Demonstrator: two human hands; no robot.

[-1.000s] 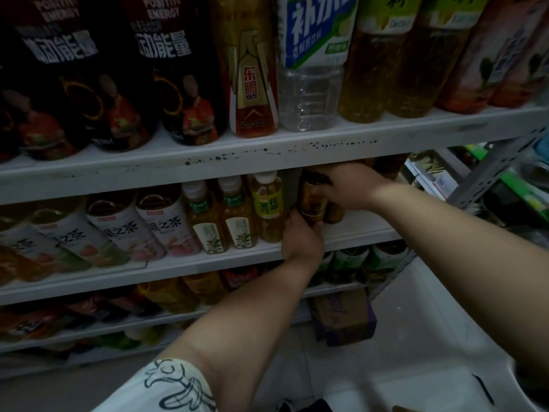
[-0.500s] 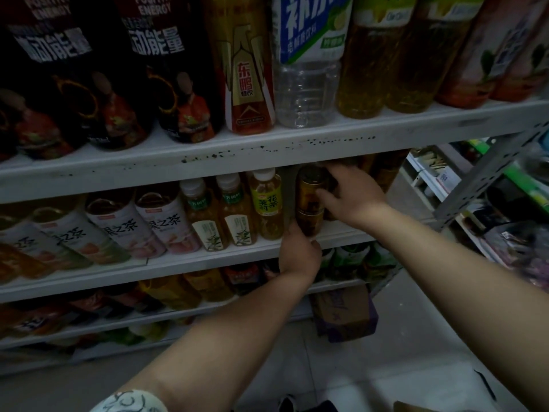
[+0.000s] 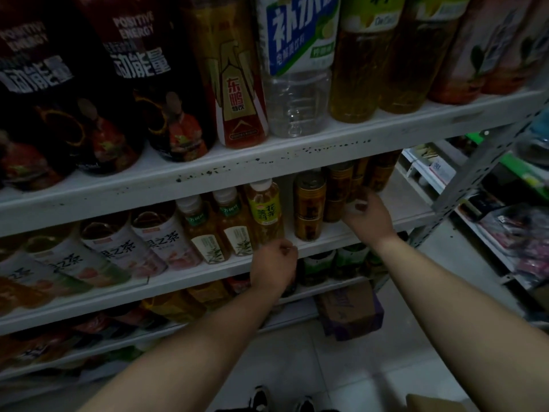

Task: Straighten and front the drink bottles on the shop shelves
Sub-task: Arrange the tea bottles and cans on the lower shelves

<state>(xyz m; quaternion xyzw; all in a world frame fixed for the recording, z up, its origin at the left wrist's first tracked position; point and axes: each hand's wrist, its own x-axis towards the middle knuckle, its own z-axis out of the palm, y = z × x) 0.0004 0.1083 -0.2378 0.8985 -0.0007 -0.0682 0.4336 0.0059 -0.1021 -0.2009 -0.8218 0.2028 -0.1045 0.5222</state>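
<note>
1. Left hand [image 3: 274, 264]: centre of frame, just in front of the middle shelf [image 3: 208, 273] edge. Back of the hand faces the camera, fingers curled in, nothing in them. The forearm runs in from the lower left.
2. It sits right below the yellow-label tea bottle [image 3: 264, 212]. Can't tell whether the knuckles touch the shelf lip.
3. Right hand [image 3: 368, 217]: right of centre and higher than the left, reaching over the same shelf. Wrist is bent a little, fingers loosely extended and slightly spread, not wrapped round anything. The forearm comes in from the lower right.
4. Its fingertips [image 3: 361, 203] are at the side of the rear can stack [image 3: 338, 185]. Touching or just short of it: can't tell, it's dark and blurred there.
5. Front can stack [image 3: 309, 203]: two gold cans, one on the other, upright near the shelf front, between the two hands and clear of both.
6. The tea bottle stands upright with its label facing out, just left of the front cans with a small gap. More bottles run left along the shelf.
7. Upper shelf [image 3: 267, 171] at the top of the frame carries large bottles, among them a clear blue-label bottle [image 3: 300, 69].
8. Cardboard box [image 3: 347, 307] is on the floor, lower centre-right.
</note>
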